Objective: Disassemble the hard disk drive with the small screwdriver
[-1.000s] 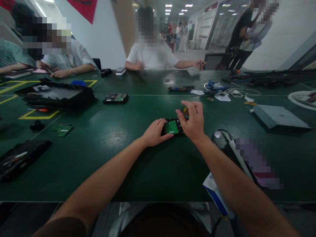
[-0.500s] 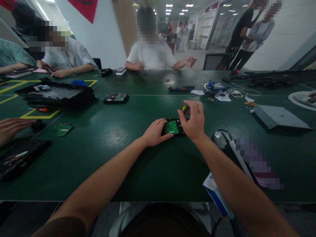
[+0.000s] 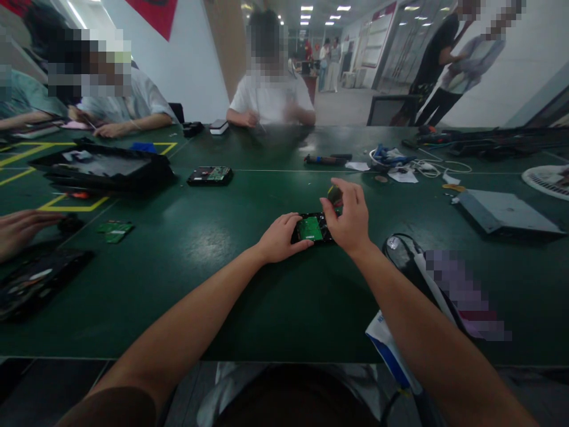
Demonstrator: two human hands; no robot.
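A black hard drive [image 3: 310, 228] with a green circuit board facing up lies on the green table in front of me. My left hand [image 3: 283, 237] grips its left end, with the thumb along the near edge and the fingers at the far edge. Over the drive's right end, my right hand [image 3: 349, 214] is closed around a small screwdriver [image 3: 334, 194] with a dark and yellow handle. The screwdriver stands roughly upright; its tip is hidden behind my fingers and thumb.
Another drive [image 3: 210, 175] lies farther back. A black tray [image 3: 106, 169] and a loose green board [image 3: 115, 230] are on the left, near another person's hand [image 3: 26, 231]. To the right are a metal box [image 3: 507, 210], cables [image 3: 431, 166] and a pouch [image 3: 438, 284].
The screwdriver handle has turned in my right hand, showing less yellow. My left hand and the drive stay put. Across the table, a person's outstretched hand has drawn inward.
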